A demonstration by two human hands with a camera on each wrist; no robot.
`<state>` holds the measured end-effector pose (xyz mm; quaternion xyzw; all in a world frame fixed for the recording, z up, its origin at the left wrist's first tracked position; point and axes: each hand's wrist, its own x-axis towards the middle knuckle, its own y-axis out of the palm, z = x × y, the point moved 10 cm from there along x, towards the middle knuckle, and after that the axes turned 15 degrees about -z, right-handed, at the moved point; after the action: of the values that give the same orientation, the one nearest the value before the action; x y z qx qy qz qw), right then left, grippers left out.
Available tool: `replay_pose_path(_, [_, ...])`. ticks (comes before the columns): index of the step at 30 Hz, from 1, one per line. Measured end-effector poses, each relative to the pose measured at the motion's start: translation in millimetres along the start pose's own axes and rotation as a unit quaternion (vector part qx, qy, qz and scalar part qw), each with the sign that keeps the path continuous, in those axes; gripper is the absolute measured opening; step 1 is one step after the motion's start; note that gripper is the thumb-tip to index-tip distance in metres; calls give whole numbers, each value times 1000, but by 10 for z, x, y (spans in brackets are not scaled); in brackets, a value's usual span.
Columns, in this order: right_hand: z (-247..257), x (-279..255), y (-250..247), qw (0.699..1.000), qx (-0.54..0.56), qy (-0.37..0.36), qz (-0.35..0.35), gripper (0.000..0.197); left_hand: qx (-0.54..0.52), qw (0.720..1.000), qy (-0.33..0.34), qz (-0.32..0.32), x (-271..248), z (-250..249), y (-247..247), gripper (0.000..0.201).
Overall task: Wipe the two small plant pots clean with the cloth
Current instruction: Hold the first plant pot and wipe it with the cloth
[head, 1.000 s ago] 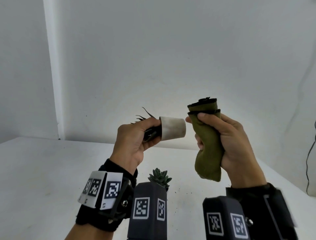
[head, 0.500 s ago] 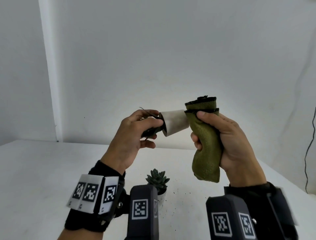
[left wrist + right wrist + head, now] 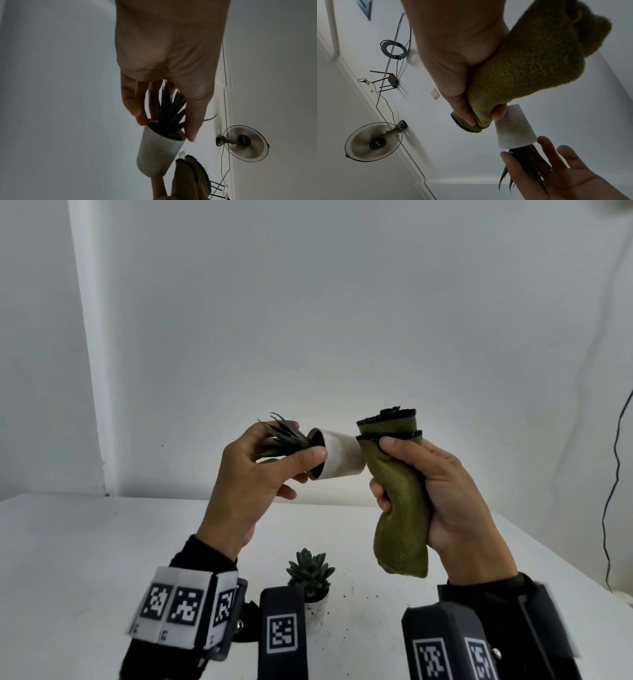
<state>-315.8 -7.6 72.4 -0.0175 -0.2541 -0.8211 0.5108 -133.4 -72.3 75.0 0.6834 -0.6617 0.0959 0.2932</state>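
My left hand (image 3: pixel 274 460) pinches the rim of a small white pot (image 3: pixel 339 457) with a spiky dark plant (image 3: pixel 287 436), holding it sideways in the air. The pot's base touches the folded olive-green cloth (image 3: pixel 397 494) that my right hand (image 3: pixel 442 487) grips upright in a fist. The left wrist view shows my fingertips (image 3: pixel 190 134) on the pot's (image 3: pixel 157 152) rim and the cloth (image 3: pixel 188 175) at its base. From the right wrist, the cloth (image 3: pixel 522 70) meets the pot (image 3: pixel 515 129). A second small white pot with a rosette succulent (image 3: pixel 311 573) stands on the table, partly hidden by my wrist camera.
The white table (image 3: pixel 85 542) runs to a white wall behind. Specks of soil (image 3: pixel 356 594) lie beside the standing pot. A black cable (image 3: pixel 613 508) hangs at the right edge. A wall fan (image 3: pixel 247 143) appears in the wrist views.
My left hand has turned the pot so its plant shows above my fingers, and brought the base against the cloth. The right hand and cloth have stayed almost still.
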Motion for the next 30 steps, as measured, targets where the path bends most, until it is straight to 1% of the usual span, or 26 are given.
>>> replay_pose_path(3, [14,-2,-12,1000,1,-4,-1,21,-13,1000,9,-18,10,-13,-26,38])
replay_pose_path(6, [47,0,-39,1000,1,-17,-10,36,-15,999,31,-33,35,-17,-64,30])
replay_pose_path(7, [72,-1,-61,999,-6,-29,-21,35,-13,999,37,-37,44,-9,-73,30])
replay_pose_path(9, [159,-13,-125,994,-52,-78,-57,17,-3,998,43,-41,52,7,-76,30])
replay_pose_path(10, [212,-27,-152,987,-90,-112,-78,7,3,998,45,-41,52,14,-71,29])
replay_pose_path(11, [262,-44,-164,976,-130,-149,-96,3,6,998,45,-40,51,19,-61,29])
replay_pose_path(12, [292,-60,-158,963,-166,-183,-107,6,5,998,46,-37,46,21,-48,28])
replay_pose_path(14, [296,-83,-101,943,-217,-225,-110,10,-5,999,43,-30,34,25,-16,27])
replay_pose_path(18, [235,-90,14,918,-276,-264,-111,15,-26,998,42,-27,20,14,9,26])
replay_pose_path(21, [186,-94,95,912,-295,-269,-97,11,-26,998,41,-40,46,12,-30,23])
replay_pose_path(23, [139,-90,141,916,-301,-257,-75,9,-21,998,42,-47,62,15,-57,22])
replay_pose_path(26, [82,-110,195,939,-277,-202,-21,12,-17,999,26,-42,52,54,-38,21])
replay_pose_path(28, [71,-152,226,960,-231,-161,9,12,-19,999,7,-31,19,85,7,20])
replay_pose_path(29, [102,-163,212,966,-207,-155,4,11,-21,999,0,-26,7,91,27,20])
replay_pose_path(30, [150,-159,165,969,-186,-160,-17,11,-21,1000,-3,-23,2,91,36,20])
